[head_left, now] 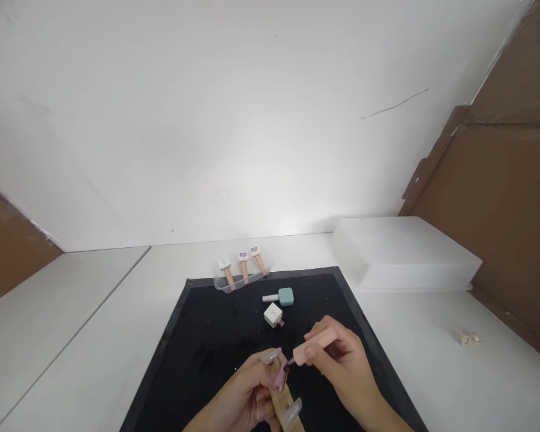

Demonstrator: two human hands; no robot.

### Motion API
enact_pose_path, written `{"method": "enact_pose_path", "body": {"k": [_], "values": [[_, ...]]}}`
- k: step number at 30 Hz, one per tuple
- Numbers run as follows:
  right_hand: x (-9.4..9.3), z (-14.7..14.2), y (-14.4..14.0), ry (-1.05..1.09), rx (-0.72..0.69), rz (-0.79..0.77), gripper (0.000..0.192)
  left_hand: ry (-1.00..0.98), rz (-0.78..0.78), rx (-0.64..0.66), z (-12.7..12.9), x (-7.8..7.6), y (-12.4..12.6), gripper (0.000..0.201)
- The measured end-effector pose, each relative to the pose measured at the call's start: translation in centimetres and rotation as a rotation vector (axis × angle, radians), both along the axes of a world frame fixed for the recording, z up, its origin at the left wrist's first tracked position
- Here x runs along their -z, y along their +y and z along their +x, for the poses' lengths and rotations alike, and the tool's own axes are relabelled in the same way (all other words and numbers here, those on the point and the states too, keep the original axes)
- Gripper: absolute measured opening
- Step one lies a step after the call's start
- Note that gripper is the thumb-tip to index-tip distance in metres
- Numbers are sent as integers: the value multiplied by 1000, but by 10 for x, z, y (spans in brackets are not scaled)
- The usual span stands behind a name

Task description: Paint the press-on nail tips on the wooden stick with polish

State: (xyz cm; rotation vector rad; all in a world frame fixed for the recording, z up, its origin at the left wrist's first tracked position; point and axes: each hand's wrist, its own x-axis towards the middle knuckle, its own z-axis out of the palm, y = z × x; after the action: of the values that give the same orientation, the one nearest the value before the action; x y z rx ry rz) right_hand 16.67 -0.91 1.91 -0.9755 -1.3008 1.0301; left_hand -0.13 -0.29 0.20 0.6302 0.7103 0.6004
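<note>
My left hand (256,384) is closed around a pale wooden strip (281,403). Two grey glossy false nails (271,356) sit along the strip, and a mauve false nail (281,379) lies between them. My right hand (337,360) pinches a peach nail polish cap (315,346), and its small brush (291,361) meets a dark patch at the mauve nail's upper end. Just beyond the hands, a white polish bottle (273,315) shows its uncapped mauve neck. Behind it lies a teal polish bottle (286,297) with a pale cap.
Under the hands is a black mat (184,360) on a white table (94,336). At its back edge, a clear tray (227,289) holds three white bottles with peach caps. A translucent bin (414,258) stands back right, with small cream rings (465,340) in front.
</note>
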Motion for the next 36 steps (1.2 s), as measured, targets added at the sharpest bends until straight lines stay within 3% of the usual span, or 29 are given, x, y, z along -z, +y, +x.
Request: {"method": "enact_pose_path", "body": {"k": [5,9,15,21,28,36], "values": [[2,0,-2,53,-35,11,27,-50,-5,23,1,0,2,6],[-1,-3,-3,-25,-104,52,27,-48,-4,27,2,3,3,6],[-5,-2,-1,-89,16,72,25,-23,-10,-3,1,3,2,8],[-5,-2,-3,-80,-100,95,28,-17,27,15,3,3,4,6],[1,3,4,-37,41,44,30,-39,-9,1,0,6,4,8],[4,-7,-2,43,-122,3,29,-59,-141,4,1,7,7,6]]}}
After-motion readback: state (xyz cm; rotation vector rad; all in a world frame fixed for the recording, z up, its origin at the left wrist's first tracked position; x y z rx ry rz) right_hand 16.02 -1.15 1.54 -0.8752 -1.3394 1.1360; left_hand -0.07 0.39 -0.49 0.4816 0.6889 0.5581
